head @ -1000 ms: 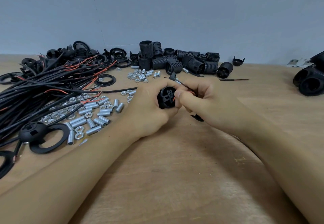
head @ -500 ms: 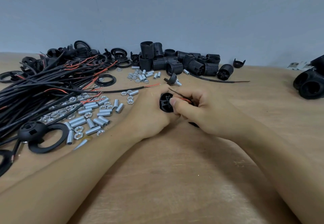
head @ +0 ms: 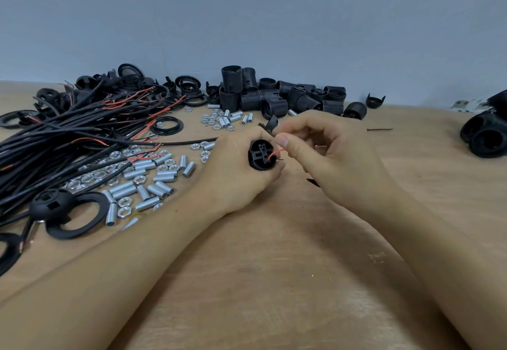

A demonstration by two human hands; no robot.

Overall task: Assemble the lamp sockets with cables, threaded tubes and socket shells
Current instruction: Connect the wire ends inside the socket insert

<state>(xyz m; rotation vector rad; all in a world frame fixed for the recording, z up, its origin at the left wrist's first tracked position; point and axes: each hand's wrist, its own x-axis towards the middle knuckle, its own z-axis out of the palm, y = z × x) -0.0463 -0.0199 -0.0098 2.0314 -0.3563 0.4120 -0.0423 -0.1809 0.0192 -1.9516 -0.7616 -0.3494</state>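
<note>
My left hand (head: 233,168) grips a black lamp socket body (head: 260,155) at the middle of the wooden table (head: 274,281), its terminal face turned toward me. My right hand (head: 329,157) pinches a thin red wire (head: 275,154) whose tip sits at the socket's terminal. A black cap piece (head: 270,124) pokes up behind my fingers. Black and red cables (head: 68,135) lie in a bundle at the left. Silver threaded tubes and nuts (head: 148,177) are scattered beside my left forearm. Black ribbed socket shells (head: 274,97) are piled at the back.
A black domed cap on a ring (head: 63,209) lies at the near left. More black shells (head: 485,135) sit at the right edge. Black rings (head: 189,86) are heaped at the back left. A single nail-like black piece (head: 380,129) lies right of my hands.
My right hand has drawn back slightly to the right, exposing the red wire between thumb and socket. The socket face has turned more toward me. My hands shifted a little.
</note>
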